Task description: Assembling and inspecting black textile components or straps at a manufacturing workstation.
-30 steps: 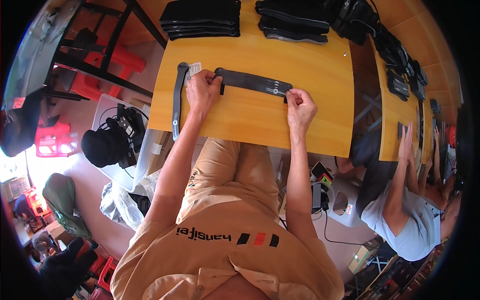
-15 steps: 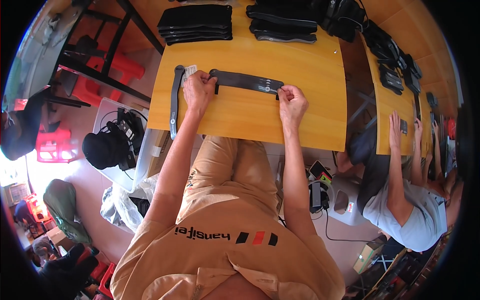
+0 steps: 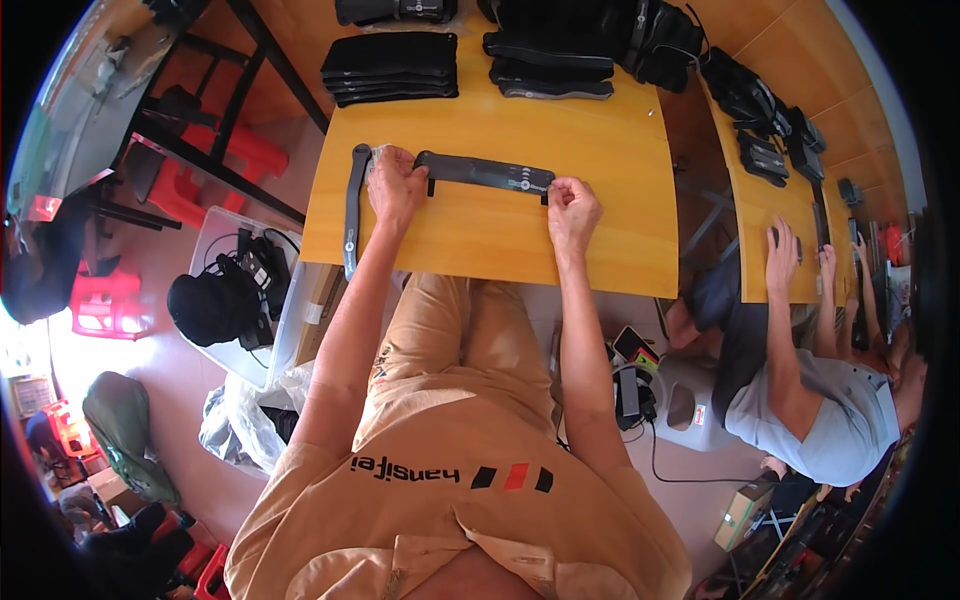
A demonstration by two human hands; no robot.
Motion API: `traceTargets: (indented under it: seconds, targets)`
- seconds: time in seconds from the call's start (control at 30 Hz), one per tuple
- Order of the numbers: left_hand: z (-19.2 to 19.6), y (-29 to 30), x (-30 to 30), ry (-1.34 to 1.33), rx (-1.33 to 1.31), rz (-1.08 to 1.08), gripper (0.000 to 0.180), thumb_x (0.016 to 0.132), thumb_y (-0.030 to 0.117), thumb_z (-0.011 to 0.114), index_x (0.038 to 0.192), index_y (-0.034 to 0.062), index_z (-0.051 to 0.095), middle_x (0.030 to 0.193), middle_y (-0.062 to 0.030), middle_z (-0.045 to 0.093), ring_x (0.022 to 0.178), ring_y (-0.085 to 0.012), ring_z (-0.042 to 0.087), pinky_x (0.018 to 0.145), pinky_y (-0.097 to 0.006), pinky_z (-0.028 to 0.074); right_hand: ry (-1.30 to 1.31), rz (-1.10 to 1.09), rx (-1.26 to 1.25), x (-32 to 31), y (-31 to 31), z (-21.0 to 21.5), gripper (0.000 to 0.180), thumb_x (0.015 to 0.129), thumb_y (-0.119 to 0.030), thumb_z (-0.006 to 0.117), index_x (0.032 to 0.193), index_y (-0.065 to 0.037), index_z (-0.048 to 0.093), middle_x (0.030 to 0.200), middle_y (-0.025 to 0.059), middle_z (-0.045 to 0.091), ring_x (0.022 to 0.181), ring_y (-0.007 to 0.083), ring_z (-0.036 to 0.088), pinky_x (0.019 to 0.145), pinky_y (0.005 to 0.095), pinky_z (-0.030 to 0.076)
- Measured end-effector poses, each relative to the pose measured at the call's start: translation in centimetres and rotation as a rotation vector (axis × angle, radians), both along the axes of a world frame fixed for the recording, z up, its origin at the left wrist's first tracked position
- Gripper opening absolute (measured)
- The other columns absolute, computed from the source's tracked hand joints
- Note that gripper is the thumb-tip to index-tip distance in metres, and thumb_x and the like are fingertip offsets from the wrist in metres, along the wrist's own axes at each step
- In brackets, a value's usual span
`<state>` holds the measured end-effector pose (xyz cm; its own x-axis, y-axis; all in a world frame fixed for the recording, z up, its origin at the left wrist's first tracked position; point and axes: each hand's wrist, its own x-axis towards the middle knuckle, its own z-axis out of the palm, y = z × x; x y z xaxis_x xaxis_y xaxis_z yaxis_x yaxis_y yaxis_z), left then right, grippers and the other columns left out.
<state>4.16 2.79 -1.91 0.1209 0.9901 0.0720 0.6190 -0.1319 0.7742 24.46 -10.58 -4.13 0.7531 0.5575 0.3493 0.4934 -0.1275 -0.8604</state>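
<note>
A dark grey flat strap with pale printing near its right end lies stretched sideways above the yellow tabletop. My left hand is closed at its left end, thumb and fingers pinched together. At the other end, my right hand pinches the strap's corner between thumb and fingers. Short black tabs hang below the strap beside each hand. Left of my left hand, a second grey strap with a rounded top lies lengthwise on the table. A small pale piece behind my left fingers is mostly covered.
Stacked black straps and another dark pile stand along the far side of the yellow table. A white bin of black gear is at left. On the right, a co-worker's hand rests at a neighbouring table.
The whole view has shifted slightly. Both hands keep hold of the strap's ends, and the left hand now covers more of the pale piece behind it.
</note>
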Motion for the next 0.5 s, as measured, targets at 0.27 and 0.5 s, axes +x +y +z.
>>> traceTargets:
  seconds: [0.27,0.5]
  targets:
    - [1.7,-3.0,-0.6,-0.048,0.237,-0.207,0.038,0.081,0.020,0.063,0.110,-0.0027,0.054,0.108,-0.0169,0.057,0.099,-0.0301,0.055,0.088,-0.040,0.042,-0.136,0.078,-0.081,-1.6,-1.8,2.3,0.021,0.081,-0.003,0.057,0.101,0.002,0.060,0.101,0.0160,0.059,0.090,0.0269,0.058,0.080,0.0384,0.048]
    - [-0.6,-4.3,0.3,0.502,0.438,-0.578,0.077,0.088,0.053,0.044,0.140,-0.0016,0.027,0.148,-0.0158,0.023,0.138,-0.0276,0.019,0.110,-0.050,0.015,-0.692,0.300,-0.547,-5.7,-0.4,1.0,0.061,0.089,-0.034,0.052,0.136,0.000,0.034,0.145,0.0162,0.029,0.134,0.0285,0.027,0.109,0.0490,0.021]
